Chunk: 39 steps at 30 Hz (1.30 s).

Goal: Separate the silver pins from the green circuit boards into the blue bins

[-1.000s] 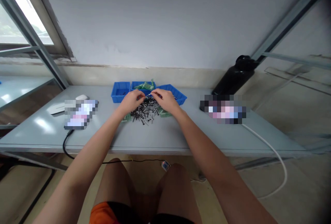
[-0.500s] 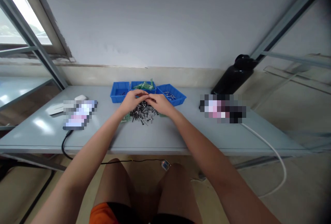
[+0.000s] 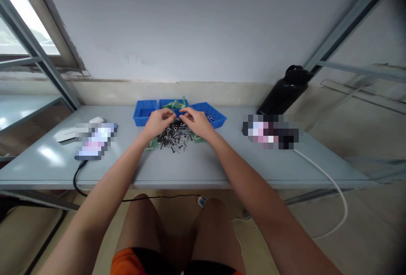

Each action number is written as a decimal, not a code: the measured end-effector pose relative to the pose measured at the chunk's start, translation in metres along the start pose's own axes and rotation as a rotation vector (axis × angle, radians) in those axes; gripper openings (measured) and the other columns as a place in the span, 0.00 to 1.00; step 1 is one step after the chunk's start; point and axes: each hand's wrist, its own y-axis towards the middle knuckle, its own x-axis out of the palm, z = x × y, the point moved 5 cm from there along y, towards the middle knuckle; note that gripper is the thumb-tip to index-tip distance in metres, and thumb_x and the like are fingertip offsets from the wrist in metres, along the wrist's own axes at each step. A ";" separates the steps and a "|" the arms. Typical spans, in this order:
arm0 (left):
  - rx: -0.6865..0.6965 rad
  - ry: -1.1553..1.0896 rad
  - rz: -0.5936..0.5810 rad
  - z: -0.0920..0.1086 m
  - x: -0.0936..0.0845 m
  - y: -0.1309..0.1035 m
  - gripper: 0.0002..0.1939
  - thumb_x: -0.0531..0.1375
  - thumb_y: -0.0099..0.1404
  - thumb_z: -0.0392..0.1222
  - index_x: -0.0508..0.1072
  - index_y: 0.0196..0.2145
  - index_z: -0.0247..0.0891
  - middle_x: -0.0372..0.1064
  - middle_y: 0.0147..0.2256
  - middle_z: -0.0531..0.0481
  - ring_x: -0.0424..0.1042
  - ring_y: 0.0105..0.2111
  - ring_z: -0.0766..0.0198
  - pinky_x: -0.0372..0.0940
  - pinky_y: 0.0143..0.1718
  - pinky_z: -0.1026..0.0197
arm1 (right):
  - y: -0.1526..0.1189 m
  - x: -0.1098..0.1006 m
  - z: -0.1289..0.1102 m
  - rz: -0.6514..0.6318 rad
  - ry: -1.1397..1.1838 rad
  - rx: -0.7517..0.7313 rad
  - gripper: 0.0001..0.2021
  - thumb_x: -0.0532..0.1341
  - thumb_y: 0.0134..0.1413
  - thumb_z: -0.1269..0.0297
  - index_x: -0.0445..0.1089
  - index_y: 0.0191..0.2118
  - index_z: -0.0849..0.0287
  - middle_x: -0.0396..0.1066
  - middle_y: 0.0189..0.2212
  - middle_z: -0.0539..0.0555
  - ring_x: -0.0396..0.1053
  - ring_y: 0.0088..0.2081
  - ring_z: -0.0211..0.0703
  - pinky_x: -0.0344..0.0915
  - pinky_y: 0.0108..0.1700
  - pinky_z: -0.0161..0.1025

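Over the far side of a pile of loose screws [image 3: 174, 136], my left hand [image 3: 158, 122] has its thumb and fingers pinched together; whatever is between the tips is too small to make out. Facing it a short gap away, my right hand [image 3: 198, 122] is curled in a similar pinch, its fingertips also too small to read. Behind the hands stand a left blue bin [image 3: 139, 119], a middle blue bin [image 3: 161, 104] with green plastic pieces [image 3: 175, 105] in it, and a right blue bin [image 3: 218, 122] with several screws inside.
More green plastic lies beside the pile, a green bag [image 3: 152, 144] at left. A phone [image 3: 97, 141] with a black cable and a white mouse-shaped object [image 3: 97, 120] are on the left. On the right are a black bottle [image 3: 283, 93], a blurred device [image 3: 269, 133] and a white cable [image 3: 330, 177].
My hands, whose fingertips met above the screws, have drawn slightly apart, leaving a small gap. The whole view has shifted a little.
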 end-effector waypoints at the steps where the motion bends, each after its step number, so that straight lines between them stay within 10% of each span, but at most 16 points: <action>1: 0.005 0.038 -0.013 0.000 0.000 0.000 0.10 0.57 0.64 0.43 0.73 0.34 0.34 0.73 0.27 0.49 0.70 0.27 0.66 0.65 0.29 0.64 | 0.000 -0.002 0.000 0.019 0.005 -0.006 0.14 0.55 0.59 0.60 0.68 0.48 0.57 0.74 0.32 0.53 0.69 0.32 0.40 0.62 0.38 0.37; 24: 0.114 0.381 -0.249 -0.003 0.012 -0.004 0.07 0.58 0.64 0.41 0.71 0.30 0.36 0.71 0.28 0.49 0.67 0.27 0.64 0.58 0.29 0.62 | 0.000 0.005 0.003 -0.091 -0.035 -0.037 0.10 0.54 0.60 0.62 0.72 0.38 0.57 0.74 0.32 0.52 0.68 0.31 0.39 0.60 0.37 0.36; 39: 0.157 0.044 0.149 0.008 -0.006 0.001 0.08 0.58 0.64 0.41 0.75 0.33 0.36 0.75 0.34 0.48 0.72 0.34 0.64 0.66 0.38 0.62 | 0.001 0.002 0.008 -0.094 -0.031 -0.005 0.10 0.54 0.60 0.62 0.71 0.37 0.59 0.73 0.28 0.52 0.67 0.30 0.38 0.59 0.36 0.36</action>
